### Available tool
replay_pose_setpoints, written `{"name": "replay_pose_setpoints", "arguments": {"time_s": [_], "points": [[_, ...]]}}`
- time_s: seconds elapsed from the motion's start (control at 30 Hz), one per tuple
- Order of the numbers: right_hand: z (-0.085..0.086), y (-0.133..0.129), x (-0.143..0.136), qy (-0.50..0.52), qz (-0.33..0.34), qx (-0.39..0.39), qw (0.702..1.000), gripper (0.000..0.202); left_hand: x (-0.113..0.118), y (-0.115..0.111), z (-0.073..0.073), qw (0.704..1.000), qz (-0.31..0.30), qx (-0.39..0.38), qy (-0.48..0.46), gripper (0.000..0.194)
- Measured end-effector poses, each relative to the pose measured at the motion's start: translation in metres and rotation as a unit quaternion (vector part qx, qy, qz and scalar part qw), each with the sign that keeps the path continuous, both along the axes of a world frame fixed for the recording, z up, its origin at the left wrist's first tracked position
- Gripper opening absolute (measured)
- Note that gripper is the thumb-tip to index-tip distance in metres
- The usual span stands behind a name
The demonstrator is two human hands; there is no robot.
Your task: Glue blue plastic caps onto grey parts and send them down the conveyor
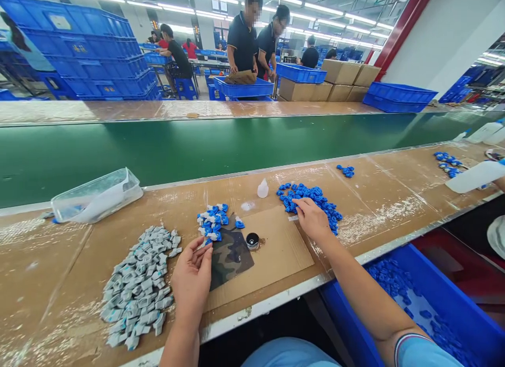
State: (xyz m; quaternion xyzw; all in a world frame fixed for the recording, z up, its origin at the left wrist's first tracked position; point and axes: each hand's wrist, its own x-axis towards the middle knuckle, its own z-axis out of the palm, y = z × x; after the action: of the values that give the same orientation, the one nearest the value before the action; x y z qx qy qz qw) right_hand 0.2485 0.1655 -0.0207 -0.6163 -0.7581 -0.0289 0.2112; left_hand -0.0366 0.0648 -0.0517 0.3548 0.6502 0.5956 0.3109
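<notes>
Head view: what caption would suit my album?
Left hand at blue-and-white parts, right hand at a blue pile, grey heap nearby.

A small blue plastic piece point(208, 242) is sticking out between the thumb and fingers of the left hand point(192, 268), its far side showing and the rest hiding in the grip. It is sitting just beside a loose cluster of small blue-and-white plastic pieces point(214, 218), which are lying at mixed angles. A larger heap of small, bright-blue plastic pieces point(305, 192) is spreading across the table point(379, 190), some overlapping, its near edge partly hiding under the right hand point(314, 219).
</notes>
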Motion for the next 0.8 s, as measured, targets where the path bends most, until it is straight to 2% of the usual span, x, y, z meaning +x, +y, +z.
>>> {"name": "replay_pose_setpoints", "arguments": {"time_s": [0.1, 0.17, 0.27, 0.33, 0.47, 0.63, 0.7, 0.8], "points": [[-0.002, 0.006, -0.003, -0.04, 0.033, -0.015, 0.999, 0.03, -0.009, -0.01, -0.001, 0.997, 0.026, -0.012, 0.077, 0.039], [-0.006, 0.009, -0.001, -0.037, 0.043, -0.014, 0.998, 0.026, -0.02, -0.017, 0.004, 0.986, 0.058, -0.026, 0.154, 0.037], [-0.012, 0.012, 0.005, 0.043, 0.062, 0.032, 0.997, 0.021, -0.041, -0.027, 0.015, 0.949, 0.119, -0.053, 0.286, 0.032], [-0.014, 0.01, 0.007, 0.132, 0.091, 0.051, 0.986, 0.021, -0.055, -0.033, 0.022, 0.921, 0.133, -0.08, 0.356, 0.026], [-0.015, -0.004, 0.004, 0.287, 0.139, 0.01, 0.948, 0.02, -0.066, -0.046, 0.026, 0.894, 0.062, -0.138, 0.423, 0.016], [-0.018, -0.018, -0.004, 0.352, 0.139, -0.037, 0.925, 0.023, -0.06, -0.059, 0.025, 0.867, -0.045, -0.193, 0.457, 0.018], [-0.021, -0.021, -0.008, 0.38, 0.139, -0.069, 0.912, 0.028, -0.058, -0.06, 0.025, 0.86, -0.066, -0.209, 0.461, 0.02], [-0.023, -0.025, -0.015, 0.415, 0.149, -0.091, 0.893, 0.037, -0.057, -0.059, 0.025, 0.859, -0.068, -0.208, 0.463, 0.021]]}}
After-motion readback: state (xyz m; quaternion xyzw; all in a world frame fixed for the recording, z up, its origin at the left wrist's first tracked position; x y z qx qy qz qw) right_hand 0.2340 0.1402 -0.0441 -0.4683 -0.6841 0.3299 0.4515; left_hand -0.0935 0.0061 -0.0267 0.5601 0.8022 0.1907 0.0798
